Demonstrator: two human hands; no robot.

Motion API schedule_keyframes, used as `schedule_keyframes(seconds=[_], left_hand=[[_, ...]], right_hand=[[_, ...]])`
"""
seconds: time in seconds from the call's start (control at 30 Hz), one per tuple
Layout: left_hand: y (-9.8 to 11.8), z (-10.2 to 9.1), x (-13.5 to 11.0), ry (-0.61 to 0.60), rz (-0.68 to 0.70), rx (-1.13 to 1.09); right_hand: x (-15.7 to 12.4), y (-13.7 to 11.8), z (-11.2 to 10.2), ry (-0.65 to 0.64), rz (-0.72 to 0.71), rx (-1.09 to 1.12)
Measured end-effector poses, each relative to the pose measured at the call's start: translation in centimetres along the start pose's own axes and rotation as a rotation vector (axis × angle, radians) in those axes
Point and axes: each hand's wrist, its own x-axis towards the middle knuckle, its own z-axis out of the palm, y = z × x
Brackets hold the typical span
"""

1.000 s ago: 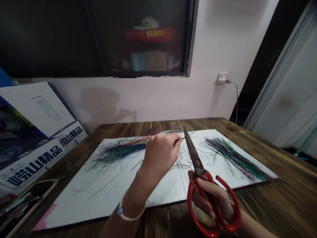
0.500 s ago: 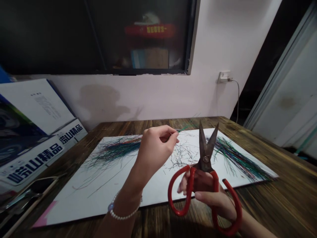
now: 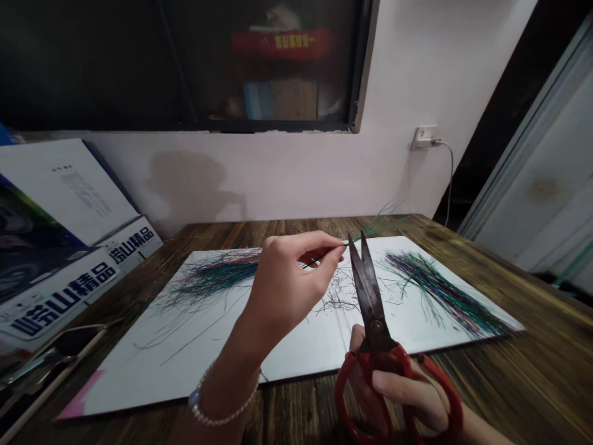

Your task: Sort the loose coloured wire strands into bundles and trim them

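My left hand [image 3: 296, 272] pinches a thin green wire strand [image 3: 359, 237] between thumb and fingertips, above the middle of a white board [image 3: 296, 355]. The strand's branching end points to the upper right. My right hand [image 3: 403, 389] grips red-handled scissors [image 3: 376, 324] with the blades pointing up, slightly parted. Their tips are close to the green strand just beyond my left fingertips; whether they touch it I cannot tell. Beneath my hands, short dark clippings [image 3: 338, 293] are scattered on the board. One bundle of coloured strands [image 3: 217, 278] lies left, another bundle [image 3: 449, 296] right.
The board rests on a dark wooden table [image 3: 491, 272] against a wall. Printed boxes [image 3: 69, 278] stand at the left, with a tray of metal items [image 3: 46, 371] in front. A socket with a plugged-in cable [image 3: 426, 139] is on the wall.
The scissors have swung left and their blades have closed to a narrow gap, near the green strand. My left hand has moved slightly right, still pinching the strand.
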Motion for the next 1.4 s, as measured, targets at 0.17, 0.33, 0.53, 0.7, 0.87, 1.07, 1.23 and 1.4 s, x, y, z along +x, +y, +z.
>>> schedule_keyframes(seconds=[0.17,0.33,0.53,0.7,0.87,1.07,1.23,1.4], left_hand=[[0.1,0.0,0.0,0.016,0.074,0.088],[0.1,-0.1,0.0,0.016,0.092,0.093],[0.1,-0.2,-0.1,0.006,0.088,0.078],[0.1,-0.1,0.0,0.010,0.061,0.071],[0.0,0.0,0.0,0.013,0.037,0.050],[-0.3,0.0,0.1,0.031,0.014,0.055],[-0.3,-0.5,0.1,0.114,0.070,0.093],[-0.4,-0.8,0.1,0.183,0.270,0.173]], right_hand=[[0.3,0.1,0.1,0.027,-0.025,0.020],[0.5,-0.4,0.5,0.019,-0.020,0.012],[0.1,-0.4,0.4,0.070,-0.024,-0.030],[0.1,-0.1,0.4,0.064,-0.011,0.050],[0.7,-0.4,0.9,0.009,-0.063,0.009],[0.9,-1.0,0.4,0.156,-0.100,-0.293],[1.2,-1.6,0.6,0.235,-0.182,-0.378],[1.9,-1.2,0.5,0.440,-0.207,-0.521]])
